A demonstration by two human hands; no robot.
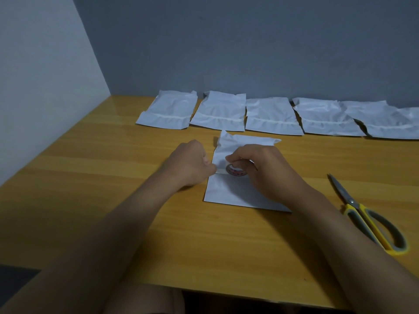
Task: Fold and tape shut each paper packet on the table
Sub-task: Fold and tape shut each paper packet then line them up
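Note:
A white paper packet (229, 191) lies in the middle of the wooden table (90, 177), its top part folded down. My right hand (265, 168) grips a small roll of tape (237, 171) over the packet's fold. My left hand (192, 165) pinches the free end of the tape strip (220, 170) at the packet's left edge. Several white packets (217, 112) lie in a row along the back wall, each with a strip of tape across it.
Yellow-handled scissors (367, 214) lie shut on the table at the right, blades pointing away. Grey walls close off the table at the back and the left. The table's front edge is near my body.

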